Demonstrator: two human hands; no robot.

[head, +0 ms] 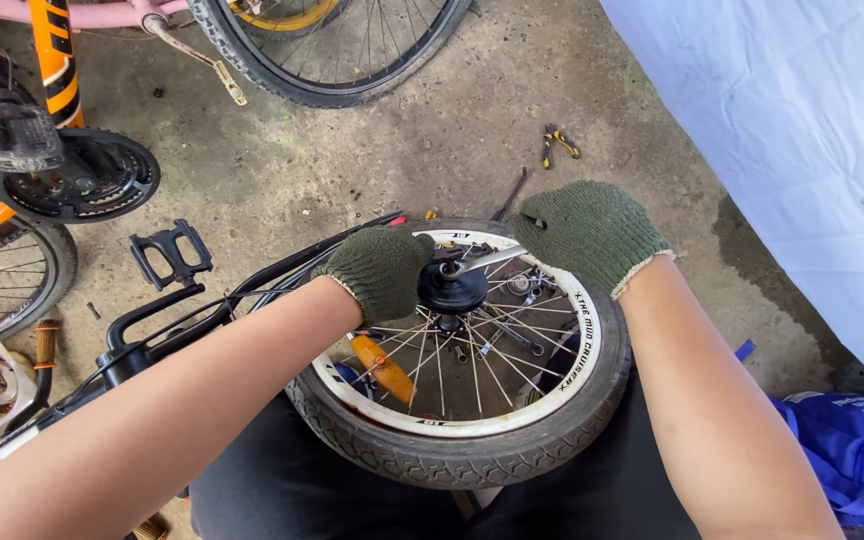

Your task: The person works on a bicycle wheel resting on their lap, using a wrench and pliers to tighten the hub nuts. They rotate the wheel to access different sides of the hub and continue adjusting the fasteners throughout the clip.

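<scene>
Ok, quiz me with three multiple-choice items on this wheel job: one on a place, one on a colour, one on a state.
1. Where do the pliers lie?
A. On the concrete floor beyond the wheel
B. On the tyre
C. In the left hand

2. What colour is the reflector in the spokes?
A. Blue
B. Orange
C. Green

3. What is the right hand doing?
A. Resting open on the floor
B. Gripping a wrench at the hub
C. Holding a pedal

Answers: 1 A, they sit on bare concrete; 2 B, it shows orange; 3 B, the glove closes round the wrench handle.
</scene>
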